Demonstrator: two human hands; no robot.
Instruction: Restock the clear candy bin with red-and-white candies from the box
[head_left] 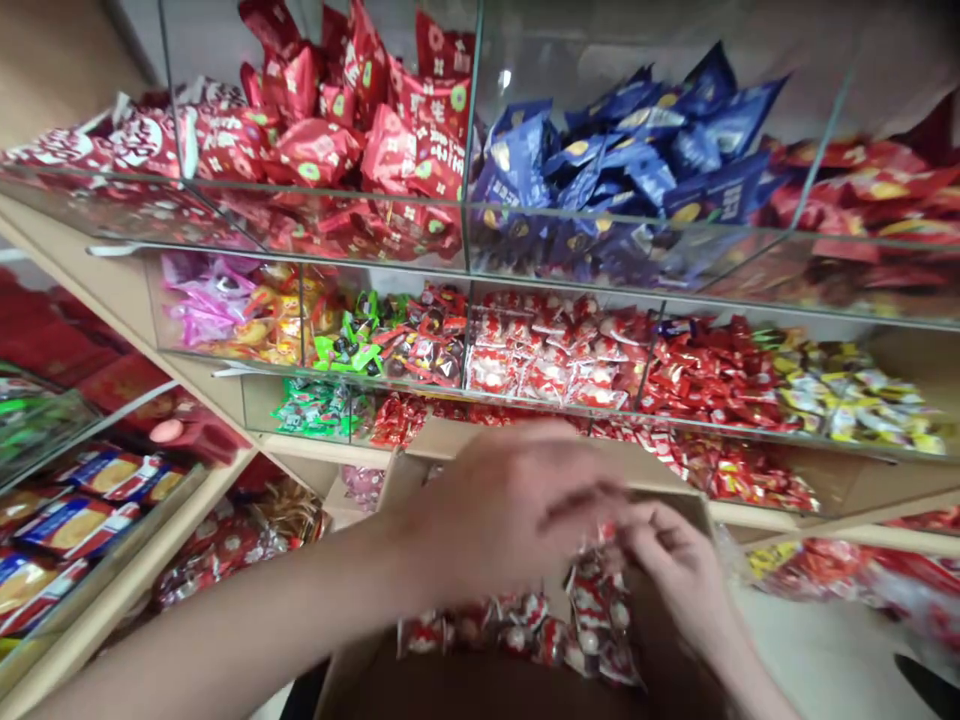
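My left hand (517, 500) reaches across the open cardboard box (667, 470), its curled fingers smeared by motion close to my right fingertips. What it holds, if anything, cannot be made out. My right hand (675, 570) is over the box's right side, thumb and fingers pinched at the top of some red-and-white wrapped candies (596, 600). These hang or stand in a column below the fingertips; whether they are joined is unclear. More wrapped candies (517, 635) of the same look lie in the box, partly hidden under my left hand and forearm.
Behind the box rise shelves with clear bins of red packets (416, 130), blue packets (622, 150), red-and-white candies (555, 350) and yellow-white candies (855, 390). Glass fronts (465, 235) edge the shelves. Boxed biscuits (82, 525) are at left; bagged sweets (847, 570) lie low at right.
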